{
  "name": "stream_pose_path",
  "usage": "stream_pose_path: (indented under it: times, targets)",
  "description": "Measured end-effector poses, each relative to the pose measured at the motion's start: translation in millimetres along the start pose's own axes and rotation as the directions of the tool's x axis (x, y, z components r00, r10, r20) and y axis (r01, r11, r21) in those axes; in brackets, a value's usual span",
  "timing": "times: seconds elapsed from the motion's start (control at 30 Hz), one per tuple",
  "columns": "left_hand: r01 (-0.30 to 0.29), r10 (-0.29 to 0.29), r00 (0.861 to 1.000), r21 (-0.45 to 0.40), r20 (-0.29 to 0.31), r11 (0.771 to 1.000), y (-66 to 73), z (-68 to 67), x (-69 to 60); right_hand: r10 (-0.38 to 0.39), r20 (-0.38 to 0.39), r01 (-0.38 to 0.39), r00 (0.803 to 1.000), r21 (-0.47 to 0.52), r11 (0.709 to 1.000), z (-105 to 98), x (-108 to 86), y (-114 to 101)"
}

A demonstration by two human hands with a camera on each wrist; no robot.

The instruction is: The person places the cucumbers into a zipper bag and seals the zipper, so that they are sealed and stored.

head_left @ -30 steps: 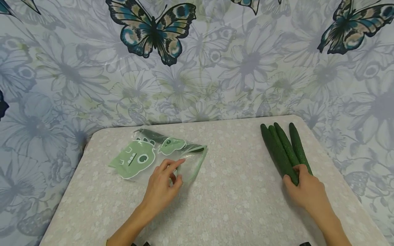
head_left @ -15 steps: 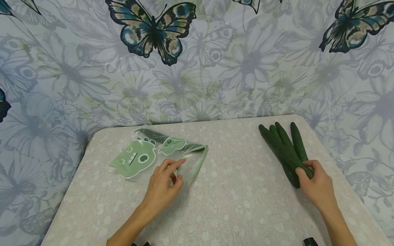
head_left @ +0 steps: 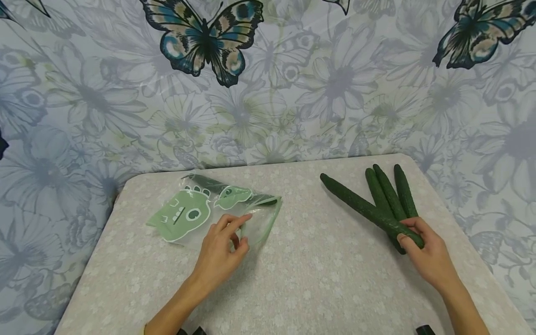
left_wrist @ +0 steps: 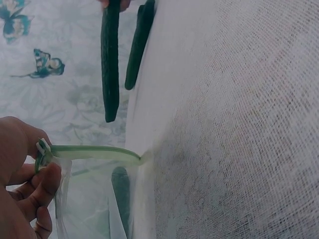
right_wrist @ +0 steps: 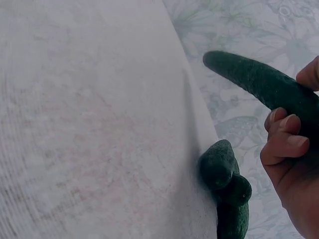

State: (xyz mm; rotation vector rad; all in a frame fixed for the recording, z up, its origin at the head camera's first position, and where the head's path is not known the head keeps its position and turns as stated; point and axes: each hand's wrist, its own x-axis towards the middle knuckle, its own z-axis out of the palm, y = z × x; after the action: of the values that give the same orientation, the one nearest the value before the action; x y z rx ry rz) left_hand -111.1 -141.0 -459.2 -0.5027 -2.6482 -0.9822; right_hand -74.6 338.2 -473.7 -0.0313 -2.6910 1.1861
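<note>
My right hand (head_left: 431, 256) grips one end of a long dark green cucumber (head_left: 362, 208), which slants up to the left above the table. Right beside it, several more cucumbers (head_left: 404, 190) lie on the cloth, partly covered by the held one. On the left, my left hand (head_left: 222, 253) pinches the green-edged mouth of a clear zip bag (head_left: 259, 225) printed with green cartoon figures. In the left wrist view, the bag's green rim (left_wrist: 94, 152) stands apart, and a cucumber (left_wrist: 121, 191) shows inside. The right wrist view shows fingers and thumb around the held cucumber (right_wrist: 264, 79).
A pale patterned cloth covers the table (head_left: 310, 279), whose back edge meets a butterfly-and-flower fabric backdrop (head_left: 293, 116). Small black objects (head_left: 425, 330) show at the bottom edge of the head view.
My right hand has taken hold of one cucumber and lifted it from the group, swinging its far end left. The left hand has stayed at the bag.
</note>
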Motion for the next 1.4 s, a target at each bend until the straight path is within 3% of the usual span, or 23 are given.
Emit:
stream_pose_path:
  times: [0.33, 0.67, 0.9, 1.17, 1.4]
  targets:
    - [-0.015, 0.015, 1.0, -0.006, 0.003, 1.0, -0.3, -1.8, 1.0, -0.12, 0.092, 0.109, 0.989, 0.114, 0.987, 6.4, 2.6, -3.5]
    - [-0.013, 0.013, 1.0, -0.017, 0.001, 1.0, -0.4, -1.9, 2.0, -0.173, 0.203, 0.123, 0.964, 0.236, 0.964, 9.7, 5.8, -16.2]
    - [-0.019, 0.019, 1.0, -0.01, -0.011, 1.0, -1.5, -1.6, 1.6, -0.189, 0.273, 0.119, 0.943, 0.253, 0.96, 17.6, 9.9, -23.0]
    - [-0.01, 0.01, 1.0, -0.013, -0.011, 1.0, -2.1, -1.7, 3.1, -0.242, 0.298, 0.161, 0.923, 0.272, 0.949, 27.3, 20.5, -33.3]
    - [-0.01, 0.01, 1.0, -0.008, -0.012, 1.0, -2.1, -0.9, 1.9, -0.295, 0.343, 0.169, 0.892, 0.353, 0.92, 40.4, 27.8, -41.4]
